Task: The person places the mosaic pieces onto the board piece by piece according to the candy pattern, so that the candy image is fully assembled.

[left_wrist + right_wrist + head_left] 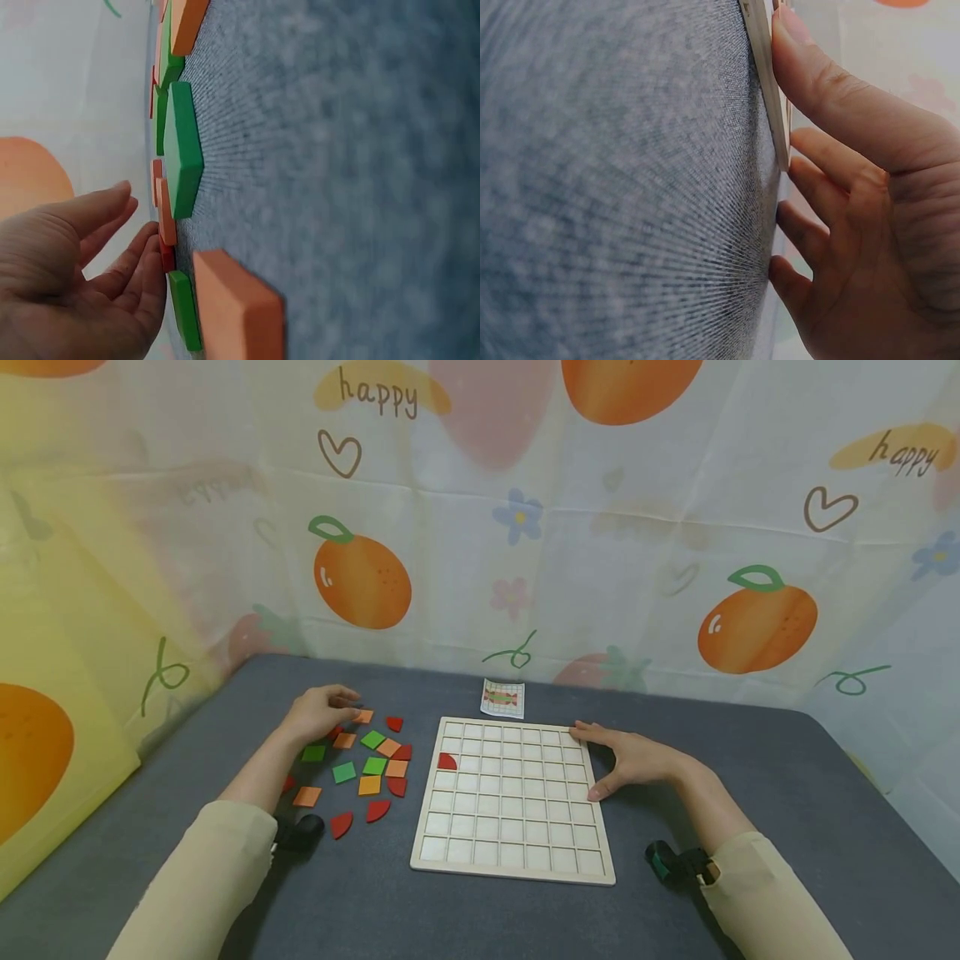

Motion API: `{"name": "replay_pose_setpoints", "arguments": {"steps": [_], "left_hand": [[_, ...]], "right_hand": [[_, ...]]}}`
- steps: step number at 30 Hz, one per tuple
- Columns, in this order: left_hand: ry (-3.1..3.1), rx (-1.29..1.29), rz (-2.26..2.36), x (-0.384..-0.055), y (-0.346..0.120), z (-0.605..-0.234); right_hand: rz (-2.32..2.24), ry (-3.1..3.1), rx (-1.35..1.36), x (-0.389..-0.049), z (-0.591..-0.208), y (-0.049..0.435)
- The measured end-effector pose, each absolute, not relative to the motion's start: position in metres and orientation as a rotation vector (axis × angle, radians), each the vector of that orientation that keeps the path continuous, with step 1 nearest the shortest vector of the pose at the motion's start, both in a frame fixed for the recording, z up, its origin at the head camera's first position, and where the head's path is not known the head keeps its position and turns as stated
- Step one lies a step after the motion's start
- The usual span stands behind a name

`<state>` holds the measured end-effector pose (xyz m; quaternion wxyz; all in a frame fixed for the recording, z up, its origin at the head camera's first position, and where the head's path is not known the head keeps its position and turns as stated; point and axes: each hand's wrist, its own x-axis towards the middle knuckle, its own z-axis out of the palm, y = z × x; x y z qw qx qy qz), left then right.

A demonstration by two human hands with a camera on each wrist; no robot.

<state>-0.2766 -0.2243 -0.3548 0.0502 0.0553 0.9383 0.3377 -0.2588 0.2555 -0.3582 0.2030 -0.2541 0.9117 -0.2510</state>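
My left hand [317,710] hovers low over the far left of a spread of flat coloured pieces. In the left wrist view its thumb and fingers stand apart, with nothing between them, and the fingertips are right at a red piece [166,255]. A green piece [183,311] lies just below those fingers. The right hand [641,760] rests along the right side of a pale wooden grid board [517,874]. Its thumb touches the board's edge and its fingers reach the far right corner. One red quarter-circle [447,762] sits in a cell of the board's left column.
Orange squares [307,797], green pieces [344,772] and red quarter-circles [378,811] lie loose left of the board. Behind the board lies a small card [502,699] with a coloured grid pattern. A printed curtain [450,552] hangs along the back of the dark table [360,902].
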Motion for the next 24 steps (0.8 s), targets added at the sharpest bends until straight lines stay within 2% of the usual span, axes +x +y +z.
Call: {"name": "replay_pose_setpoints", "arguments": {"steps": [24], "left_hand": [[2.898,0.230,1.011,-0.2780,-0.2188,-0.3635]], "right_hand": [[-0.700,2.545,-0.717,-0.2600,-0.3595,0.2566]]}}
